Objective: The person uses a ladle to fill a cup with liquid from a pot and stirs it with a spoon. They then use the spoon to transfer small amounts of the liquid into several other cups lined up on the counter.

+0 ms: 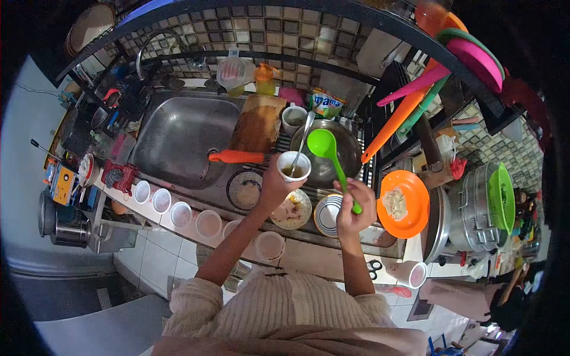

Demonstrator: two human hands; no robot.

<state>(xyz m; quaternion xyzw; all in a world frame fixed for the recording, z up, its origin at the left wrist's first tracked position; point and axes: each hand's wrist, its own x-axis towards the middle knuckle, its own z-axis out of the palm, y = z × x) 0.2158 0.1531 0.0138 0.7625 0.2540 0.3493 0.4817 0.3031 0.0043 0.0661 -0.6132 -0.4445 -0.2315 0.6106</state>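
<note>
My left hand (pixel 279 188) is closed round a small white cup (pixel 294 167) with a metal spoon (pixel 304 137) standing in it and something dark at its bottom. In my right hand (pixel 357 207) is the handle of a green ladle (pixel 322 144); its bowl hangs over a large metal bowl (pixel 332 163), up and right of the cup. Below the cup lies a plate with food remains (pixel 292 215). A striped bowl (pixel 327 215) sits left of my right hand, and an orange plate (pixel 417 203) holding a pale, crumpled item (pixel 395 203) is to its right.
A metal sink (pixel 184 133) lies at the left, with a cutting board (pixel 258 126) beside it. Several plastic cups (pixel 181 214) line the counter's front edge. Scissors (pixel 374 269) and stacked cups (pixel 411 273) sit at the front right. Large pots (pixel 472 207) stand at the right.
</note>
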